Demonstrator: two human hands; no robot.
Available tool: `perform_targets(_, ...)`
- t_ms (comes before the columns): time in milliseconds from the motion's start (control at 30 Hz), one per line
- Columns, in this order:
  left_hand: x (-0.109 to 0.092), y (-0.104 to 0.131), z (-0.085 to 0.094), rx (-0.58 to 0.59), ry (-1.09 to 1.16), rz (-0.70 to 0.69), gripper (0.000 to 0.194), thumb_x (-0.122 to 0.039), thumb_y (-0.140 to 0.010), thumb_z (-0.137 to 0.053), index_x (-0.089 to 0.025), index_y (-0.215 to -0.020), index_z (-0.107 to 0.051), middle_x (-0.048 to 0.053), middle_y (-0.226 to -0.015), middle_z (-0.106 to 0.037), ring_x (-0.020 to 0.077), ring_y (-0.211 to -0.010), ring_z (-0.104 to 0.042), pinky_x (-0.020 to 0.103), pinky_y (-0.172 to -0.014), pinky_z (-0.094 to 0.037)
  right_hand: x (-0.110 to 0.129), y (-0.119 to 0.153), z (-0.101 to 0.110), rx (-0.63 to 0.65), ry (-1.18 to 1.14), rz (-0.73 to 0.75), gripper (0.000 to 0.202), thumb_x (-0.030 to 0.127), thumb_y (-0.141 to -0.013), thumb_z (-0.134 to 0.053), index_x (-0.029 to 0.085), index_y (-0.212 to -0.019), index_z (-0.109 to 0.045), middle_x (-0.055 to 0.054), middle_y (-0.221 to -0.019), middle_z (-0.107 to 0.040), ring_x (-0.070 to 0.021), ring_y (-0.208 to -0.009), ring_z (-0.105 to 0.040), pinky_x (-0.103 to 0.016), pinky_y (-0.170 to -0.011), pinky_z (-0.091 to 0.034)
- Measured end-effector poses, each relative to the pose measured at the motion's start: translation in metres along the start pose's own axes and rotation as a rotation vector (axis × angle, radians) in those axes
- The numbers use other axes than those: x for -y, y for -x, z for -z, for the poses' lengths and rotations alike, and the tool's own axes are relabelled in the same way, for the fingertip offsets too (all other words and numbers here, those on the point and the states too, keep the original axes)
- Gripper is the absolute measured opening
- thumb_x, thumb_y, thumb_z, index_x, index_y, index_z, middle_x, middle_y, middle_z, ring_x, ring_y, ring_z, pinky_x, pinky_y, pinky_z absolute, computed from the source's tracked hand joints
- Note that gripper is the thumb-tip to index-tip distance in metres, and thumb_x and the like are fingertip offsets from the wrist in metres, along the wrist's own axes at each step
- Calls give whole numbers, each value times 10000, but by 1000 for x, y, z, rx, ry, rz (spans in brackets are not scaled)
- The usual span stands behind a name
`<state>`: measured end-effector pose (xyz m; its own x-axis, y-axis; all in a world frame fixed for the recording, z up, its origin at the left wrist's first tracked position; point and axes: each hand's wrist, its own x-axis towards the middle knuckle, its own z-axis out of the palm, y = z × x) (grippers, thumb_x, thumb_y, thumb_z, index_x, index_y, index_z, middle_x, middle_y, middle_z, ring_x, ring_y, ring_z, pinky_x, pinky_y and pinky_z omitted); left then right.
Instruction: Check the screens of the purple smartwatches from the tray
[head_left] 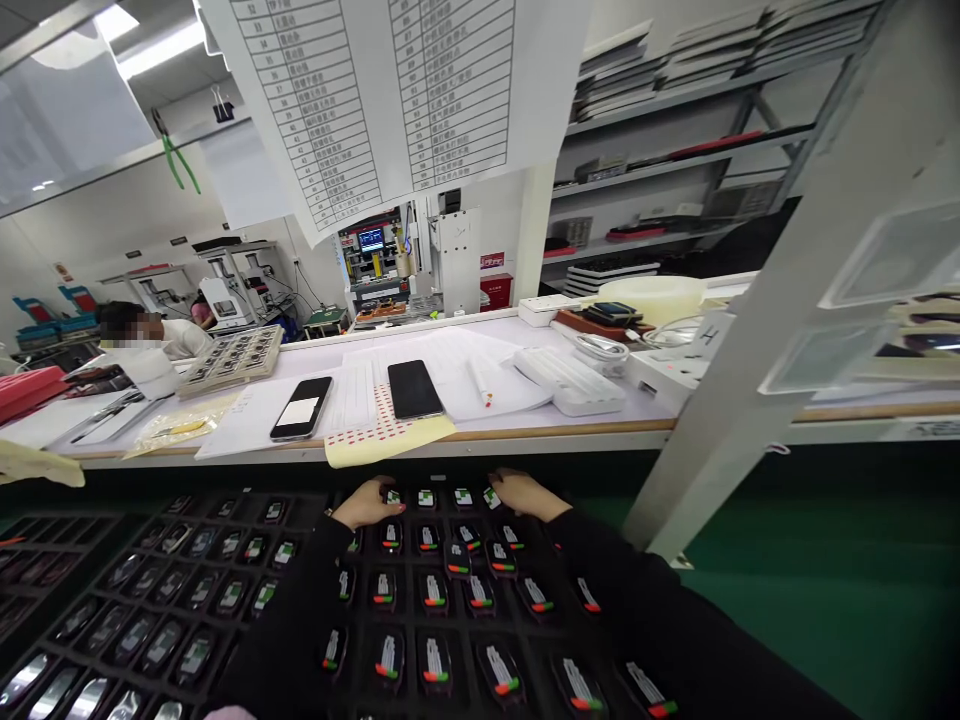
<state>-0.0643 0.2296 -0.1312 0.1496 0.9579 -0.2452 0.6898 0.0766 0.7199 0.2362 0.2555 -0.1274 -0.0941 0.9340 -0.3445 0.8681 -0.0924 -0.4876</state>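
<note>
- Black tray (420, 640) of small parts lies below the desk (525, 400) edge.
- Left hand (367, 503) and right hand (525, 493) rest on the tray's far row, fingers curled loosely downward, grip unclear.
- Parts run toward the person; both hands are equally near.

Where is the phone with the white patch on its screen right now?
In the head view, the phone with the white patch lies on the white bench, left of centre, beside the dark-screened phone and the sheet of red dot stickers, beyond the left hand.
</note>
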Motion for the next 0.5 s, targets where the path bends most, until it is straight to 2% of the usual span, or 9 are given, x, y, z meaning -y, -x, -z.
perform_targets(133, 2, -1, -2, 23, 164, 6, 348, -347, -956, -641, -154, -1244, -606, 105, -1235, -634, 240, -1050, -653, 448, -888, -579, 1, 4, 1, 3, -133, -4, 221, 317, -1057, -654, 167, -1218, -640, -91, -1188, -638, -238, -940, -670, -399, -804, -605)
perform_targets(300, -6, 5, -1, -67, 406, -7, 358, -345, -955, -642, -157, -1257, -599, 108, -1256, -623, 247, -1067, -647, 453, -896, -576, -3, 16, 9, -1, -351, 28, 229, 317, -1053, -661, 155, -1212, -636, -83, -1148, -645, -230, -900, -676, -382, -766, -612)
perform_targets(400, -17, 24, 1, -77, 582, -52, 342, -332, -955, -644, -154, -1244, -606, 105, -1250, -627, 248, -1072, -646, 459, -904, -573, -13, 35, 9, 12, -487, 83, 230, 320, -1058, -653, 148, -1209, -628, -74, -1100, -650, -210, -842, -677, -347, -709, -613)
perform_targets(500, -30, 56, -3, -50, 798, -117, 351, -265, -919, -693, -152, -1244, -622, 104, -1263, -638, 243, -1095, -642, 447, -931, -557, -28, 64, -3, 65, -559, 146, 219, 335, -1077, -621, 146, -1186, -627, -45, -987, -652, -170, -718, -658, -280, -604, -588)
